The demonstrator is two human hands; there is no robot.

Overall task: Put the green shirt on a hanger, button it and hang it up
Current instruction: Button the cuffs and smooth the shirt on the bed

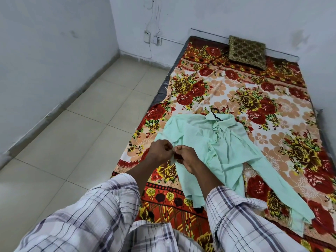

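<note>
1. One view only, the head cam. The green shirt lies spread front-up on the flowery bed sheet. Its collar is at the far end and one sleeve trails toward the near right corner.
2. The black hanger shows only as a hook poking out past the collar, so we reckon it's already inside the shoulders. Laying the shirt flat on the bed keeps the cloth steady for button work.
3. Both hands meet at the shirt's near left edge. The left hand and the right hand each have fingertips curled in a tight pinch on a bit of green cloth, right up against each other. That's how we'd feed a button through its hole. The button itself is too small to see, and we can't tell whether this is a cuff or the front strip.
4. Our guess is that buttoning is underway and hanging up isn't done yet.
5. There's also a brown patterned cushion at the far end of the bed, and a tiled floor on the left.
</note>
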